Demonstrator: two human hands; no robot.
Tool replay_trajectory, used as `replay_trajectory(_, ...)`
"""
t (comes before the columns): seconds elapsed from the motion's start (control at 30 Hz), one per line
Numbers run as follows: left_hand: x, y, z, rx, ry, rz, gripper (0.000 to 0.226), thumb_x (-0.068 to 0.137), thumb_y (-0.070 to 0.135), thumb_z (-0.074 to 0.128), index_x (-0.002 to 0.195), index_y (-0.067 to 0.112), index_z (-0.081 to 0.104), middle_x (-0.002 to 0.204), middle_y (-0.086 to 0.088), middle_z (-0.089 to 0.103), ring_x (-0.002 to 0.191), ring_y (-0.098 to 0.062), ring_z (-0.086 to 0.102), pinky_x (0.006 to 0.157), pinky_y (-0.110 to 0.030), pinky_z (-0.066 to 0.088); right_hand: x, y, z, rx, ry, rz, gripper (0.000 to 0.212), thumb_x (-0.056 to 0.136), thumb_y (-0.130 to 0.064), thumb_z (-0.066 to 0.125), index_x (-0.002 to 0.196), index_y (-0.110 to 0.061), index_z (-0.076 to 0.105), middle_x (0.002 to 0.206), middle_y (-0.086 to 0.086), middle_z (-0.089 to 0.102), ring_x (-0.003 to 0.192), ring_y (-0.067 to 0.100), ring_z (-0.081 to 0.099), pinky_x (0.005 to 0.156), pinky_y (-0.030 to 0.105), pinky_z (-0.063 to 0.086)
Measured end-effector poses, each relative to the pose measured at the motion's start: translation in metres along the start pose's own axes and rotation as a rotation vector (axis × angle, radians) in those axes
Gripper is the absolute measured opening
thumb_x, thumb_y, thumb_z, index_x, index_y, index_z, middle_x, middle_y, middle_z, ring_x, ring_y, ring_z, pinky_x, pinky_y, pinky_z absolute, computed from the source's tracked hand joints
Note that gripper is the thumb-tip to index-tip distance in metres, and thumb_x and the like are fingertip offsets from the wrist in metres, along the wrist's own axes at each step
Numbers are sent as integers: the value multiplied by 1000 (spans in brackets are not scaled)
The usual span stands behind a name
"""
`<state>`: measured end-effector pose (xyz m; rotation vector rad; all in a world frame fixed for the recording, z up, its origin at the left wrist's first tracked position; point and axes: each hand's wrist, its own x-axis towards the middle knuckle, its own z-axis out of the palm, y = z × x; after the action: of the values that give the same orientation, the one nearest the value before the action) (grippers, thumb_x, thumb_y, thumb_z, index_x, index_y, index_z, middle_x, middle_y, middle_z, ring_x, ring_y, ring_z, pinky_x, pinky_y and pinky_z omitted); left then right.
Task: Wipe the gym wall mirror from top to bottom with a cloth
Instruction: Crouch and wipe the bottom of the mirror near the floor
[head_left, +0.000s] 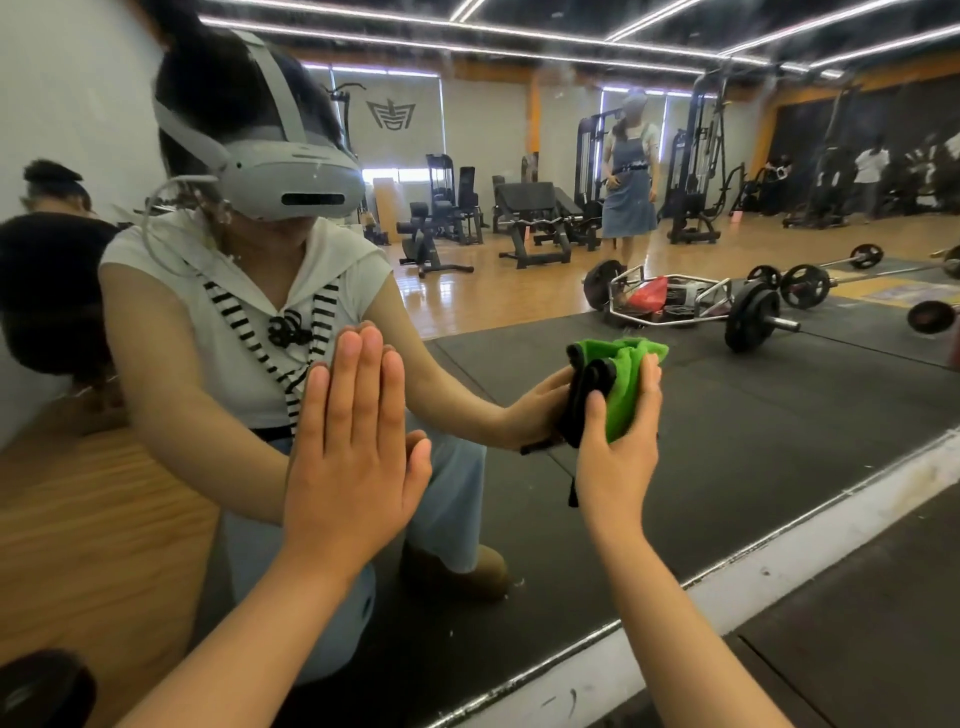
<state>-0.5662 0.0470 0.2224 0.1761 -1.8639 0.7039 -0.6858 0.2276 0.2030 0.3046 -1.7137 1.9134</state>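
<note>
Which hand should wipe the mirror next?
Probably the right hand: it grips the green cloth against the mirror. The left hand lies flat on the mirror, fingers straight, holding nothing.

green and black cloth (626, 392), white mirror ledge (727, 592)

At 2 o'clock a barbell (753, 317) with round black plates lies on a black floor mat (779, 415). Just beside it, toward 1 o'clock, a silver hex bar (670, 306) lies flat with a red bag (649, 292) inside its frame. Further back at 1 o'clock, a person in a blue denim dress (628, 208) stands on the wooden floor (493, 291) near black gym machines (447, 208). Long light strips (467, 48) cross the ceiling at 12 o'clock. A white strip (727, 597) runs along the floor at 5 o'clock.
</note>
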Motion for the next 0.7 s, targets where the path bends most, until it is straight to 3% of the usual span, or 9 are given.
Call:
replay_trajectory(0.07, 0, 0, -1, -14, -2, 0, 70, 104, 36, 25, 155, -9, 10, 163, -28, -2, 153, -38, -3, 126, -48, 0, 4, 8, 3, -65, -49, -95, 62, 103, -24, 43, 155, -35, 11, 162, -15, 8, 151, 6, 3, 124, 39, 11)
replay_trajectory(0.17, -1, 1, -1, -9, 5, -1, 69, 105, 36, 24, 155, -9, 9, 163, -28, -4, 153, -38, -4, 126, -48, 0, 17, 13, 9, -127, -22, -176, 65, 98, -30, 37, 156, -25, 8, 159, -16, 3, 152, 10, -5, 124, 47, 1)
replay_trajectory(0.33, -1, 1, 0, -24, 14, 6, 70, 105, 36, 24, 155, -8, 6, 162, -29, 4, 153, -38, -2, 126, -48, 0, -15, 6, 35, -103, -23, -270, 70, 97, -44, 40, 155, -21, 9, 165, -1, 3, 153, 16, -6, 121, 28, -9)
replay_trajectory(0.5, -1, 0, -1, -54, 10, 2, 70, 104, 36, 27, 155, -8, 6, 161, -30, 8, 153, -37, -3, 126, -48, 2, -58, 6, 51, -233, -197, -512, 71, 95, -36, 46, 155, -13, 16, 163, -7, 2, 153, 18, -4, 123, 33, -6)
replay_trajectory(0.6, -1, 0, -2, -45, 9, 5, 71, 104, 36, 28, 155, -9, 8, 161, -30, 10, 154, -37, -4, 126, -49, 3, -37, 18, 41, -340, -185, -648, 64, 97, -27, 42, 154, -14, 16, 161, -9, 7, 152, 11, -1, 123, 33, -2)
replay_trajectory(0.7, -2, 0, -1, -37, 7, 11, 71, 105, 36, 28, 155, -10, 8, 160, -31, 10, 153, -37, -4, 126, -50, 4, -29, 23, 43, -275, -87, -568, 63, 97, -24, 41, 155, -16, 16, 160, -9, 13, 152, 10, 4, 123, 32, -2)
